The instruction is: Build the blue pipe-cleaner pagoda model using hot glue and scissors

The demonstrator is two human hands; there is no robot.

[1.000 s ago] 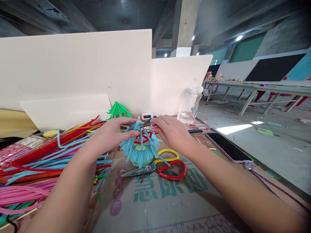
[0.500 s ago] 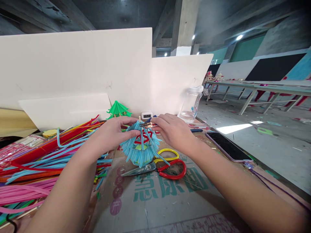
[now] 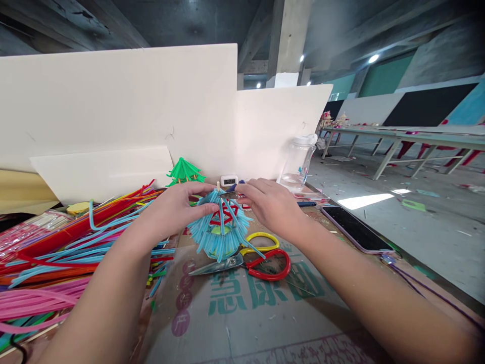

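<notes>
Both your left hand (image 3: 187, 205) and your right hand (image 3: 269, 205) were at mid-frame, the left pinching the blue pipe-cleaner pagoda (image 3: 220, 240) near its top, the right gripping a blue-handled metal tool (image 3: 230, 190) there. Red-and-yellow-handled scissors (image 3: 235, 261) lay just below the pagoda on a printed sheet (image 3: 265, 326); loose pipe cleaners (image 3: 81, 258) spread across the lower left.

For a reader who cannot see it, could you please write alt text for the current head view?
The left hand touches a blue model while the right hand holds a small tool near its top; scissors lie in front, colourful strips at left.
</notes>
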